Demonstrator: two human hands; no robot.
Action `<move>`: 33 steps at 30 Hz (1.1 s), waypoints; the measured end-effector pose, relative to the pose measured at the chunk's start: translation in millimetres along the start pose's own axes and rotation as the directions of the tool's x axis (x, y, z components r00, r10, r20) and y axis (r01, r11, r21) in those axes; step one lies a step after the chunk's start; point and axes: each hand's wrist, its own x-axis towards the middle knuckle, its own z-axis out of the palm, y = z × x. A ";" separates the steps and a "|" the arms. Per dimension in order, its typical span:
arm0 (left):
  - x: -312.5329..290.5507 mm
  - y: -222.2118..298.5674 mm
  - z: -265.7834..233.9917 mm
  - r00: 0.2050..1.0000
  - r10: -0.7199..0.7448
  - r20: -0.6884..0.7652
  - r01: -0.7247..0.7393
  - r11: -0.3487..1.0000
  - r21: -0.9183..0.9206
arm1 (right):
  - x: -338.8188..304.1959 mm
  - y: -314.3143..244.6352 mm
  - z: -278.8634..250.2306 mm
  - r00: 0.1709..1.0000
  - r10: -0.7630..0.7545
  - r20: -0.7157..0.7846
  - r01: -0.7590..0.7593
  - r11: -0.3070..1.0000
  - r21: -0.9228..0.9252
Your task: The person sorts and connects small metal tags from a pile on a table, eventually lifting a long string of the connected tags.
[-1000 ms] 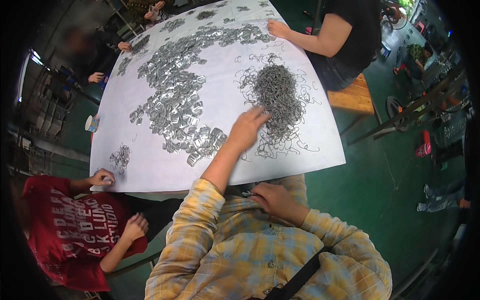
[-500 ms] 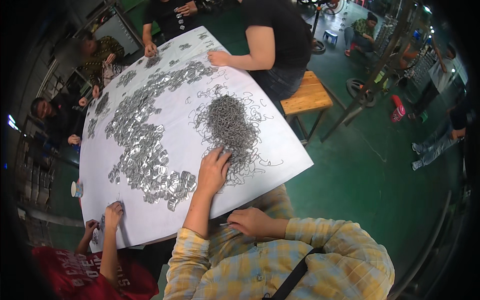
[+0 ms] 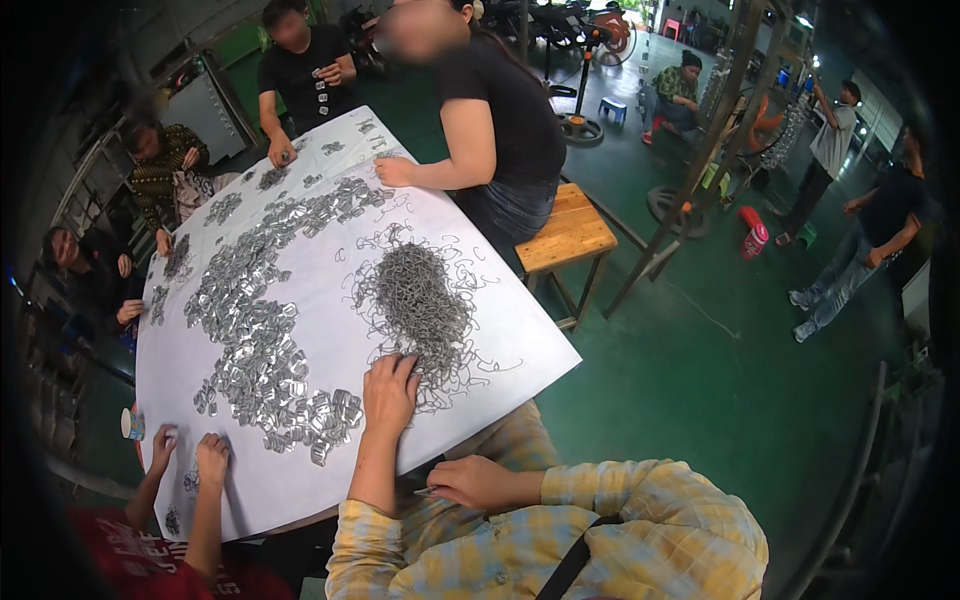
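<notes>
My left hand point(image 3: 389, 393) rests palm down at the near edge of a heap of bent wire hooks point(image 3: 420, 295). Its fingers are slightly apart, with the tips touching the hooks; whether one is between them is hidden. Low by the table edge, above my lap, my right hand point(image 3: 480, 483) is closed around a small metal piece point(image 3: 426, 491), of which only a bit sticks out. Left of the hooks spreads a long pile of shiny flat metal pieces point(image 3: 262, 365) with openings in them. Both piles lie on the white-covered table point(image 3: 500, 395).
To the left, a person in red point(image 3: 212, 462) works at the table corner near a paper cup point(image 3: 131, 424). Several other people sit around the far sides, one on a wooden stool point(image 3: 567, 230). Further right, people stand and crouch near a metal frame point(image 3: 690, 150).
The view has shifted, so the table appears lower and further left. My left hand stays at the hook heap's near edge; my right hand still holds the small metal piece.
</notes>
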 end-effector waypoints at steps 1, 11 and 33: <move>-3.2 0.1 -0.7 1.000 -0.001 0.001 0.001 1.000 -0.007 | -1.8 -1.4 1.2 1.000 0.007 0.001 -0.007 1.000 -0.002; -18.7 -21.8 -20.6 0.970 -0.237 -0.060 0.217 0.948 -0.235 | -2.9 -7.8 0.2 0.999 -0.027 -0.022 0.027 1.000 0.005; -26.8 -16.5 -29.2 0.964 -0.264 0.038 0.266 0.962 -0.064 | 2.0 -18.1 -5.3 0.997 0.070 0.023 -0.071 0.996 0.046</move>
